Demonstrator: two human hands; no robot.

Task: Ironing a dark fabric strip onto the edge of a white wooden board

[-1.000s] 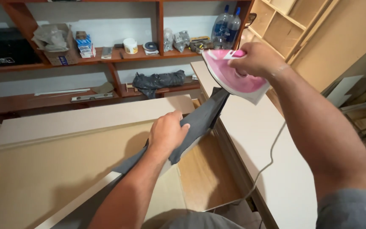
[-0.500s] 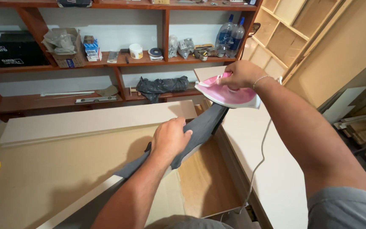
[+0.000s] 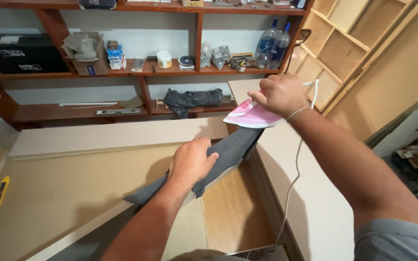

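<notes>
The right hand [image 3: 279, 94] grips a pink iron [image 3: 250, 116]; the left hand [image 3: 192, 162] presses, perhaps pinching, grey cloth [image 3: 228, 150] on a panel edge [image 3: 73, 232].

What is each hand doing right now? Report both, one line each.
Left hand: palm down, fingers curled, pressing the grey cloth on the board's edge.
Right hand: closed grip on the handle of the pink iron.

Two hands: left hand [image 3: 189, 162] and right hand [image 3: 279, 94]. One pink iron [image 3: 250, 116], with one white cord [image 3: 296, 159]. One grey cloth [image 3: 218, 159]. Two bottles [image 3: 272, 46], one white tub [image 3: 164, 59] and one cardboard box [image 3: 89, 65] on the shelf [image 3: 49, 72]. One yellow knife [image 3: 2, 190] at the board's [image 3: 73, 183] left edge.
</notes>
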